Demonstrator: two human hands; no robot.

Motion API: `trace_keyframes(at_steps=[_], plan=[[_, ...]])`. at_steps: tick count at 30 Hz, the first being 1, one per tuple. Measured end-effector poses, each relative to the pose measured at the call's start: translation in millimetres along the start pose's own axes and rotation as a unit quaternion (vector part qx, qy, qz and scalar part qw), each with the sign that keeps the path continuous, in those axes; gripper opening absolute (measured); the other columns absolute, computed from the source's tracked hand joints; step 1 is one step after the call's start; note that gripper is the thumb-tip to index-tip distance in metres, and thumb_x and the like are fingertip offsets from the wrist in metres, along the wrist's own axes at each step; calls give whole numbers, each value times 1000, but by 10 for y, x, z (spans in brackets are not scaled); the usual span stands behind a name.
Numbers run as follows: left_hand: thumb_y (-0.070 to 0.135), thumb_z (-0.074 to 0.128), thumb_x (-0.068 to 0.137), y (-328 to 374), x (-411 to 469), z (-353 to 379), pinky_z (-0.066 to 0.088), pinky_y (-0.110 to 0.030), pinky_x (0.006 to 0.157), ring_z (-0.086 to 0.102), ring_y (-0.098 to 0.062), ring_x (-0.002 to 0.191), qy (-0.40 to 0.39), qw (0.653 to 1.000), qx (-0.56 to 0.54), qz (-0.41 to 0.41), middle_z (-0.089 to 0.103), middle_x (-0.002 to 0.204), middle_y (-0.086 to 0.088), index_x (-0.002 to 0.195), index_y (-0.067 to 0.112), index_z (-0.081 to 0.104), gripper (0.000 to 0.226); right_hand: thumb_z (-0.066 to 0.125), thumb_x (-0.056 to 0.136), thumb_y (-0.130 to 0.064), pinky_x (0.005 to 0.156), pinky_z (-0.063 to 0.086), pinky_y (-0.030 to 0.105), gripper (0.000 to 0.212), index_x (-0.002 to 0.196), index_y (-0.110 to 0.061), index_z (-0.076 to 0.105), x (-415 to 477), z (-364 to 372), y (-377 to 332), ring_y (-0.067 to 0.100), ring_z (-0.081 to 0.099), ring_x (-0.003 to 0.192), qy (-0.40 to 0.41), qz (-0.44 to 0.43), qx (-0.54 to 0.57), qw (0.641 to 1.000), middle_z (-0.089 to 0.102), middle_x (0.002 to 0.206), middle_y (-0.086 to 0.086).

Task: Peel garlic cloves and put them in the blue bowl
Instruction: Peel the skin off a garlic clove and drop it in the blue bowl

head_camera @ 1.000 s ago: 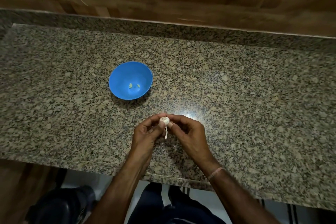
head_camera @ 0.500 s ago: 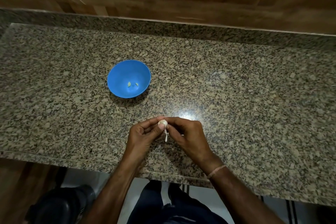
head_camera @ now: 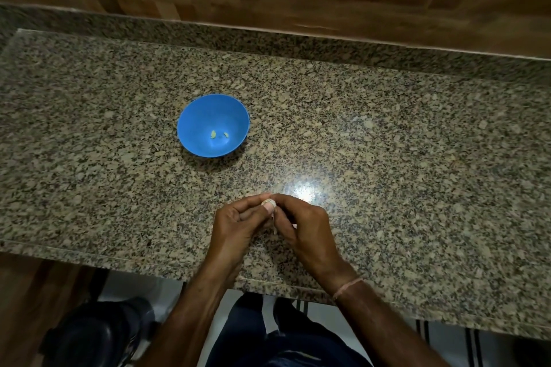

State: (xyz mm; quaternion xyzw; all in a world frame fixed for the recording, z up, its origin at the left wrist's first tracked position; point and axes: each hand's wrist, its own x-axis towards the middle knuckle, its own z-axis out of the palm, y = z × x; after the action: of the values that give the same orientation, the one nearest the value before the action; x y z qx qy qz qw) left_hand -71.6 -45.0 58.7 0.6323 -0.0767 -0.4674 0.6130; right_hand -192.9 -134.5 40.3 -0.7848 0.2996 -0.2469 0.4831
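A blue bowl (head_camera: 190,122) stands on the granite counter, left of centre, with two small pale peeled cloves (head_camera: 213,134) at its bottom. Nearer the front edge my left hand (head_camera: 235,226) and my right hand (head_camera: 304,229) meet fingertip to fingertip and both pinch a small whitish garlic piece (head_camera: 268,203). Only its top shows between the fingers. A thin strip of skin hangs down below it, between the hands.
The speckled granite counter (head_camera: 387,143) ends at a wooden wall at the back and at a front edge just under my wrists. A bright light glare lies just beyond my hands. A dark rounded object (head_camera: 89,334) sits on the floor at lower left.
Both hands have closed tighter round the garlic, so less of it shows than a second ago. The bowl has not moved.
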Motion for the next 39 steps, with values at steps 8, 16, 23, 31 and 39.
trace_keyframes(at_steps=[8, 16, 23, 31, 39], plan=[[14, 69, 86, -50, 55, 14, 59, -30, 95, 71, -21, 116, -3, 986, -161, -50, 74, 122, -13, 125, 6, 65, 40, 78, 92, -12, 75, 58, 21, 7, 99, -14, 75, 15, 96, -94, 10, 75, 90, 88, 94, 141, 982, 76, 94, -10], [14, 71, 84, -56, 82, 62, 61, -27, 85, 72, -24, 111, 18, 991, -128, -21, 75, 119, -15, 121, 8, 66, 38, 80, 90, -11, 78, 60, 31, 10, 97, -17, 75, 37, 163, -75, 14, 73, 92, 125, 97, 131, 979, 74, 95, -9], [4, 71, 93, -100, 75, 37, 61, -35, 88, 74, -28, 107, 54, 997, -55, -3, 78, 109, -15, 116, 5, 67, 23, 77, 91, -4, 76, 58, 22, 11, 96, -13, 77, 72, 180, -30, 11, 74, 88, 107, 115, 130, 979, 76, 91, -8], [-2, 75, 88, -15, 75, -60, 61, -26, 75, 75, -19, 90, 47, 996, 34, 69, 77, 93, -9, 106, 4, 70, 20, 74, 96, -9, 81, 62, 33, 24, 117, -19, 78, 157, 12, -2, 5, 74, 97, 13, 24, 74, 997, 78, 107, -7], [-3, 72, 90, -8, 65, -59, 60, -23, 74, 76, -17, 97, 39, 994, 41, 97, 80, 103, -3, 115, 4, 74, 26, 71, 98, -12, 81, 63, 40, 24, 121, -17, 77, 150, 24, 12, 7, 75, 97, 7, 38, 97, 995, 79, 108, -7]])
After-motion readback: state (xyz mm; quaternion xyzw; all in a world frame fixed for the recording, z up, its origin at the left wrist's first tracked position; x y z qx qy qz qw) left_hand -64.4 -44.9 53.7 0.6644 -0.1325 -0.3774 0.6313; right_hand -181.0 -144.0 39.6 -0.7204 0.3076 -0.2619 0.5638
